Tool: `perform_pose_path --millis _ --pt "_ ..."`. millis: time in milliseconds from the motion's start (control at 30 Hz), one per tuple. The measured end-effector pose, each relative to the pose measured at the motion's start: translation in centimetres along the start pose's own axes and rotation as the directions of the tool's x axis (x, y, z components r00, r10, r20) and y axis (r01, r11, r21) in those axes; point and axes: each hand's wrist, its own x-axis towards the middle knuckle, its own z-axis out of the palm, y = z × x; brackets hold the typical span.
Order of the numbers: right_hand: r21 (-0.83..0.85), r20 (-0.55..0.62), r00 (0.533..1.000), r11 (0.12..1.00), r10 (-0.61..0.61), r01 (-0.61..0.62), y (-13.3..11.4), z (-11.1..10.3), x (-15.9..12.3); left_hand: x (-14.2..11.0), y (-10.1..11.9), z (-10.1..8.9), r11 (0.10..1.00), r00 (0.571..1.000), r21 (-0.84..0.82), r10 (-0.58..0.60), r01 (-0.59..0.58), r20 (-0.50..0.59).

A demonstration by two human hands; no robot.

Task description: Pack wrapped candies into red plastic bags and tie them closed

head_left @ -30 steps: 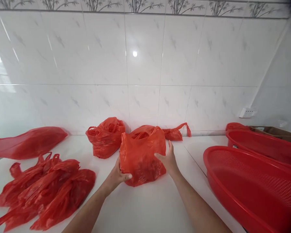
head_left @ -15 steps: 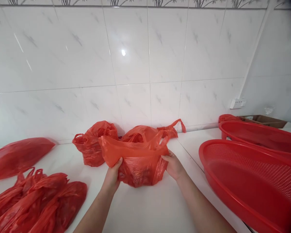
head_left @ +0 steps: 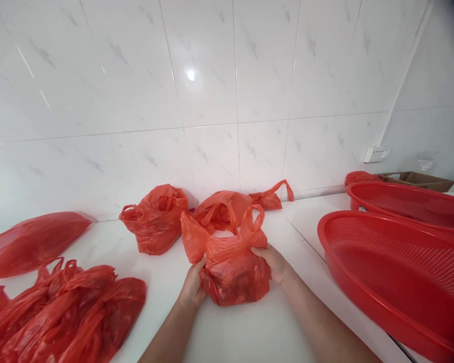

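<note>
From where I stand, the white tiled wall point(head_left: 212, 60) closes off the back of the white tabletop point(head_left: 245, 333), whose surface shows in a broad stretch in front of the person and narrows between the bags. To the right, a seam crosses the top, and beyond it the large red basket point(head_left: 386, 247) curves its rim inward, well apart from the right forearm. On the left, the pile of red bags point(head_left: 75, 312) limits the elbow side, with white surface between it and the left forearm. Behind, the bulging red bag point(head_left: 155, 227) and the slumped red bag point(head_left: 238, 201) leave little depth.

The held bag point(head_left: 236, 280) sits mid-table, thin, crinkled and shiny, dark lumps showing through its lower half. Its upper left side flops outward; one handle loop stands up on the right. I can't tell whether its base touches the surface.

The left hand point(head_left: 194, 285) grips its left side; the right hand point(head_left: 274, 262) pinches the other, thumb in front, fingers hidden.
</note>
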Motion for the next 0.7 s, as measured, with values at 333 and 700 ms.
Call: perform_pose_path --millis 333,700 --pt "-0.022 -0.112 0.993 0.999 0.032 -0.035 0.8 -0.2 0.6 -0.6 -0.2 0.5 0.998 0.969 -0.028 -0.048 0.056 0.242" --pt "0.101 -0.113 0.99 0.992 0.087 -0.076 0.9 -0.9 1.3 3.6 -0.4 2.3 0.979 0.996 -0.184 -0.084 0.089 0.034"
